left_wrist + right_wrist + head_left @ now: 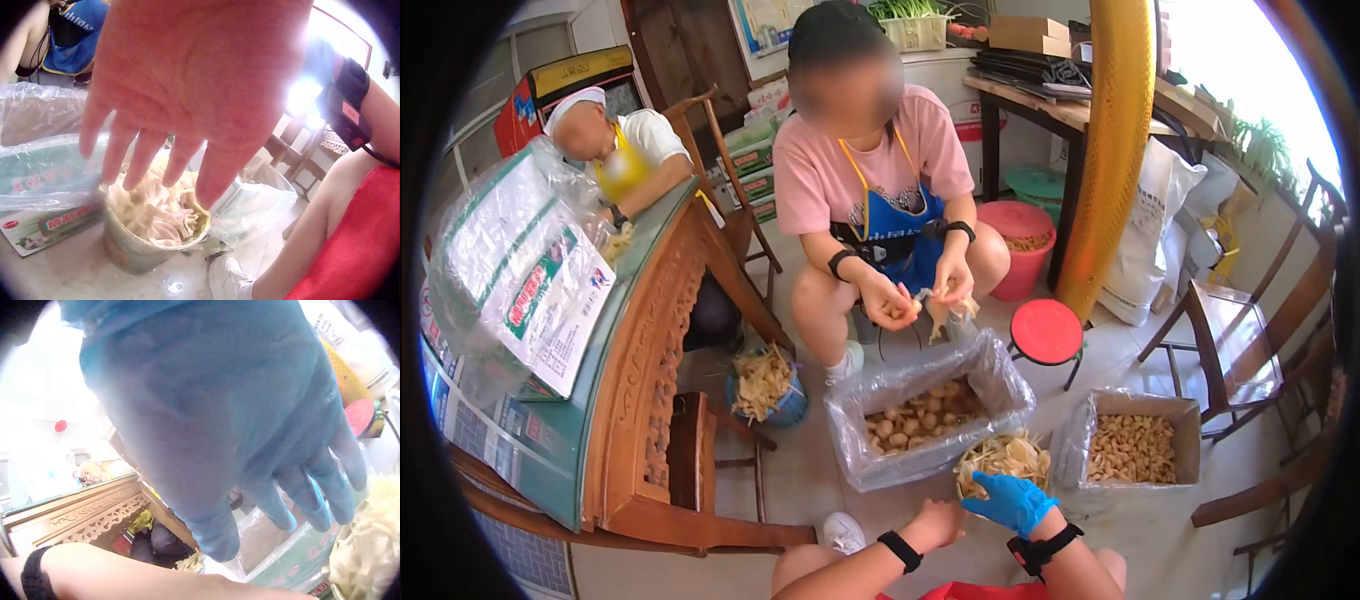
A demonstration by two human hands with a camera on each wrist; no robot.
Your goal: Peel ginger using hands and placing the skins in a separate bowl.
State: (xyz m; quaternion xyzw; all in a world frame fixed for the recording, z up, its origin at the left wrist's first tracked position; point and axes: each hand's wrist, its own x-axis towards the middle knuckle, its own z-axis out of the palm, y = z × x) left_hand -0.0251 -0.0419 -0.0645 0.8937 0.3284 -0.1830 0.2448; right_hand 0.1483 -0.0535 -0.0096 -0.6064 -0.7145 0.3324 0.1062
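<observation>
My bare left hand is held low near a bucket heaped with pale, papery garlic skins. In the left wrist view its fingers point down, straight and slightly spread, and nothing sits in the palm. The right hand wears a blue glove and lies over the bucket's near side. Seen from the right wrist, the gloved fingers stretch out loosely and hold nothing. Beyond the bucket, a plastic-lined box contains garlic bulbs; another lined box to the right contains separated cloves.
A person in a blue apron sits opposite, fingering garlic. Left stands a carved wooden table, with a blue basket of skins beside it. A red stool, a wooden chair and a yellow column stand right.
</observation>
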